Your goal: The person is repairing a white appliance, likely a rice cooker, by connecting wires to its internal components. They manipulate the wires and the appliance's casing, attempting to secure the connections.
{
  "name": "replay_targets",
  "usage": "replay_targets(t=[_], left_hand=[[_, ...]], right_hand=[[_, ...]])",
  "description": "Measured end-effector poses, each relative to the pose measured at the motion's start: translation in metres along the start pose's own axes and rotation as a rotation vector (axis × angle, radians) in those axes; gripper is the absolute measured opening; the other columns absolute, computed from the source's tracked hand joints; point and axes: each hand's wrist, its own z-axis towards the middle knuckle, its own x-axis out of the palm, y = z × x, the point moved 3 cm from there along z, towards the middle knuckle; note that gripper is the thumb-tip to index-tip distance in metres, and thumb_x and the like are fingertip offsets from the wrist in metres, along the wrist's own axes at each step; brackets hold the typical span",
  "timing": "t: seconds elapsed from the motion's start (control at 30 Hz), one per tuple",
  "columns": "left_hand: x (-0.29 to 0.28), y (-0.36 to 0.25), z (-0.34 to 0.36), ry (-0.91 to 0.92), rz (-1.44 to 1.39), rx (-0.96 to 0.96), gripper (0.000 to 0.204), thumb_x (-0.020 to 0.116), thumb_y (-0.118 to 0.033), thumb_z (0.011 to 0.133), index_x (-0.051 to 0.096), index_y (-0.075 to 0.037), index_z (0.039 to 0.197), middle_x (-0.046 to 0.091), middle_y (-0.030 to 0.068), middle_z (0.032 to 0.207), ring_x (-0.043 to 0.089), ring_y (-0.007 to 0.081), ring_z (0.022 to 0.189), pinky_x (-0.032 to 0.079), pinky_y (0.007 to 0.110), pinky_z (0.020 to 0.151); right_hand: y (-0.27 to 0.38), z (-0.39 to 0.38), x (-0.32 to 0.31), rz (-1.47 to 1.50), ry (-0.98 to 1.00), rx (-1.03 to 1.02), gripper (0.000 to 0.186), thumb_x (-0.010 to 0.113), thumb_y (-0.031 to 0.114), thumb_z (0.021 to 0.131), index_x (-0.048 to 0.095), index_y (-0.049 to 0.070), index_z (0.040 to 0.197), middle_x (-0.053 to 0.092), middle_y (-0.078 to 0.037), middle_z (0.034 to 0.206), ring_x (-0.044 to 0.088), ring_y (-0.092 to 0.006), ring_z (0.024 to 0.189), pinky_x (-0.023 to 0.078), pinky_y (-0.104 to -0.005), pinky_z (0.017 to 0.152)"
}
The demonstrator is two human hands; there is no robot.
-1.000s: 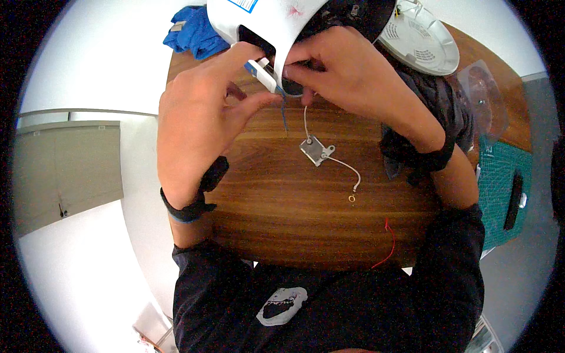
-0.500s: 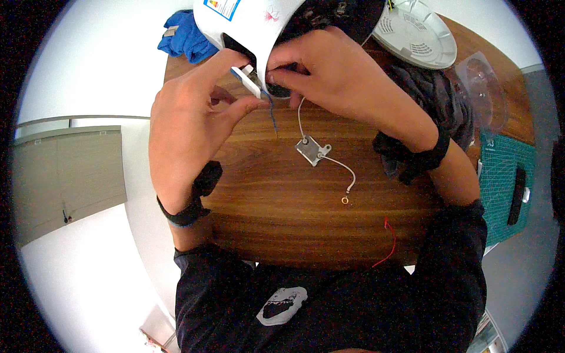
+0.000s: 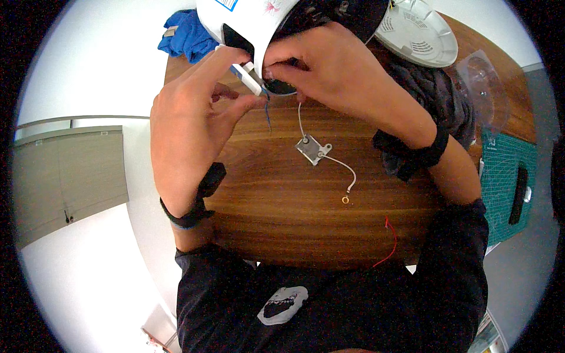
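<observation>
1. The left hand [image 3: 191, 115] is at the upper left of the bench [image 3: 276, 223]; its grip is closed on a white-and-blue piece [image 3: 247, 79], with the thumb at the lower end and the fingers at the upper.
2. That piece sits tilted just beside the narrow front strut of a white housing [image 3: 250, 20], which stands at the far edge of the view.
3. The right hand [image 3: 344, 82] reaches to the other side of the strut, thumb and fingers bent close together; whether its grip is closed on anything, I cannot tell.
4. A thin blue wire [image 3: 269, 115] hangs near the left thumb.
5. Below the hands lies a flat metal part [image 3: 309, 150]. One white lead runs up toward the right hand; another curves to a ring terminal [image 3: 345, 200].
6. A red wire [image 3: 393, 244] lies near the person.
7. Blue cloth [image 3: 191, 41] lies left of the housing; a round vented cover [image 3: 421, 35], dark cloth [image 3: 435, 97], clear plastic tray [image 3: 485, 91] and green cutting mat [image 3: 497, 194] are to the right.
</observation>
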Motion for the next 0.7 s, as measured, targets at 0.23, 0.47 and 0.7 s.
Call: replay_targets(t=[0.23,0.47,0.7], left_hand=[[0.0,0.0001,0.0012,0.003,-0.066,-0.07,0.058,0.092,-0.013,0.076,0.065,-0.016,0.127,0.078,0.0113,0.097,0.079,0.0273,0.09,0.059,0.038,0.07],[0.0044,0.0059,0.0011,-0.078,-0.177,-0.104,0.081,0.09,-0.002,0.08,0.046,-0.014,0.146,0.07,0.019,0.139,0.072,0.0316,0.122,0.063,0.04,0.091],[0.0032,0.0075,0.0033,-0.034,-0.193,-0.065,0.078,0.087,0.002,0.082,0.048,-0.012,0.148,0.068,0.0184,0.141,0.07,0.0303,0.123,0.06,0.04,0.1]], right_hand=[[0.0004,0.0005,-0.0005,0.039,-0.063,-0.006,0.017,0.068,0.018,0.099,0.079,0.005,0.102,0.074,-0.012,0.074,0.076,-0.0205,0.061,0.058,-0.0318,0.058],[0.0051,0.0027,-0.0015,0.241,-0.072,0.127,0.024,0.064,0.024,0.096,0.073,0.005,0.083,0.069,-0.017,0.069,0.073,-0.0337,0.066,0.059,-0.045,0.064],[0.0022,0.0034,-0.0006,0.227,-0.086,0.083,0.026,0.062,0.023,0.097,0.071,0.003,0.082,0.07,-0.016,0.067,0.075,-0.0301,0.063,0.06,-0.042,0.063]])
